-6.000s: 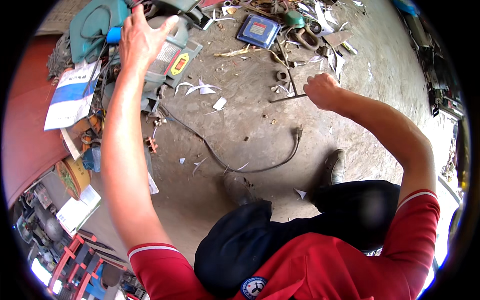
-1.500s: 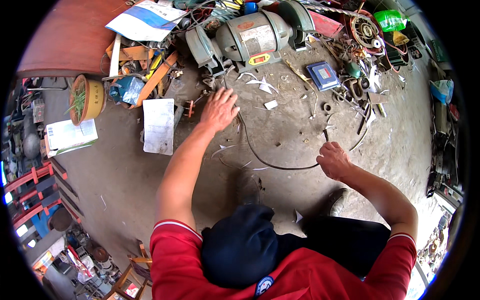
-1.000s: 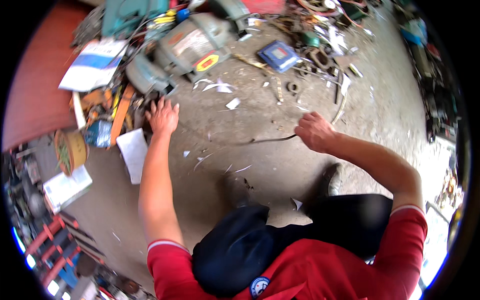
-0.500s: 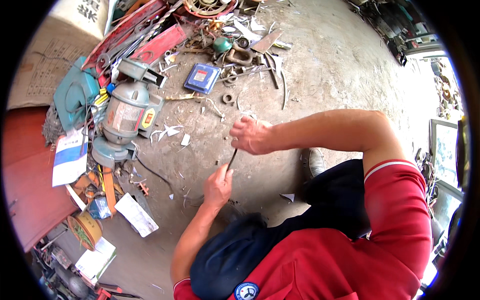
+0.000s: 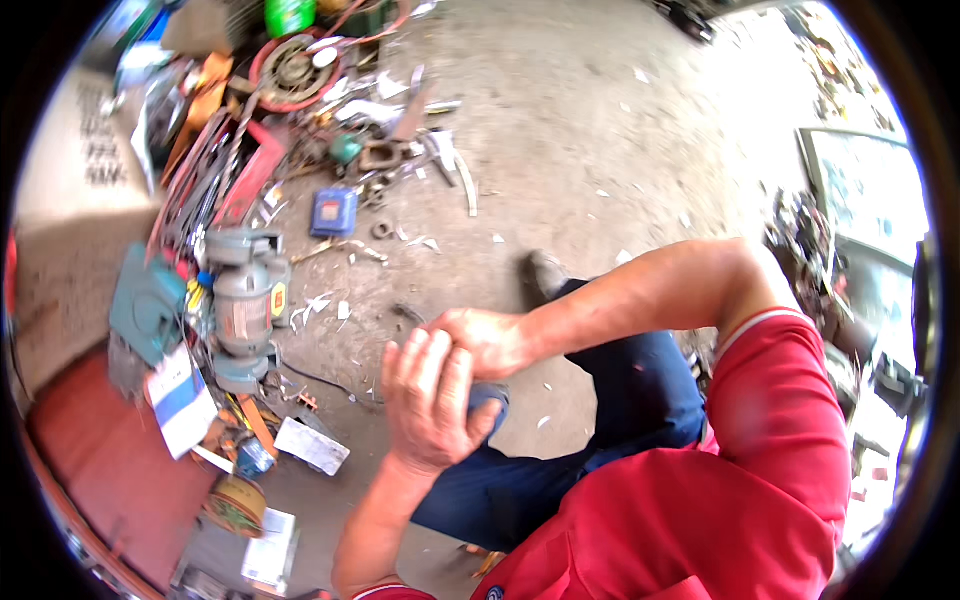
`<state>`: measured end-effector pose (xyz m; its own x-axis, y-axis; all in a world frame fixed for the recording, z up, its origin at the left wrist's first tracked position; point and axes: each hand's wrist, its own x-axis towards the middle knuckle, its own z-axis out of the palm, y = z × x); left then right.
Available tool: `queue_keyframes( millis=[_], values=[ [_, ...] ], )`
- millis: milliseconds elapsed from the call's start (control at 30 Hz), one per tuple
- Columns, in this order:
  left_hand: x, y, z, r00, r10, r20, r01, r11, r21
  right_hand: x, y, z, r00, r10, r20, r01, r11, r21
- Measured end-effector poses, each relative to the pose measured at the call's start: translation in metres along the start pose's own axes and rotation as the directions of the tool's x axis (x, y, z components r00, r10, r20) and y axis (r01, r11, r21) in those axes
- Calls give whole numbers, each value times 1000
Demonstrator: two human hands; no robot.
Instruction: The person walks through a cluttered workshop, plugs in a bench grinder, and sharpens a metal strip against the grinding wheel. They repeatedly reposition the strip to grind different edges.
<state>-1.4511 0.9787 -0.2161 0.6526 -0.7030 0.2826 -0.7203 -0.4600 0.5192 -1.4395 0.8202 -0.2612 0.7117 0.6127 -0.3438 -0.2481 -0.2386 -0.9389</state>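
My left hand [image 5: 425, 405] is raised over my lap with its fingers stretched out, and they overlap the near side of my right hand [image 5: 483, 342]. The fingers of my right hand are curled closed and mostly hidden behind the left. Whatever it grips does not show; the thin dark rod seen earlier between the hands cannot be made out. A short dark curved piece [image 5: 408, 313] shows just beyond the right knuckles, blurred; I cannot tell whether it is held or lies on the floor.
To the left stands a grey-green bench grinder [image 5: 243, 310] beside a teal machine part [image 5: 148, 305]. A blue box [image 5: 334, 212], a red-rimmed wheel [image 5: 297, 72] and scrap metal lie farther off. A cardboard box [image 5: 60, 190] and a red-brown panel [image 5: 110, 470] line the left side.
My hands have come together and moved nearer to my body; the left has gone from gripping the thin rod to stretched fingers. The view has shifted, and my legs have moved.
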Motion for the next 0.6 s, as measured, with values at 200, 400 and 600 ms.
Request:
queue_keyframes(
  millis=[200,400,600],
  values=[
    [87,86,-52,951,306,-50,-310,932,-187,-85,-103,30,946,182,-267,81,666,741],
    [157,167,-83,879,476,29,-430,817,-384,-167,-174,32,716,505,-482,542,32,840],
    [177,148,-64,784,81,615,137,944,-300,-297,-232,-23,556,310,-771,488,629,605]
  ],
)
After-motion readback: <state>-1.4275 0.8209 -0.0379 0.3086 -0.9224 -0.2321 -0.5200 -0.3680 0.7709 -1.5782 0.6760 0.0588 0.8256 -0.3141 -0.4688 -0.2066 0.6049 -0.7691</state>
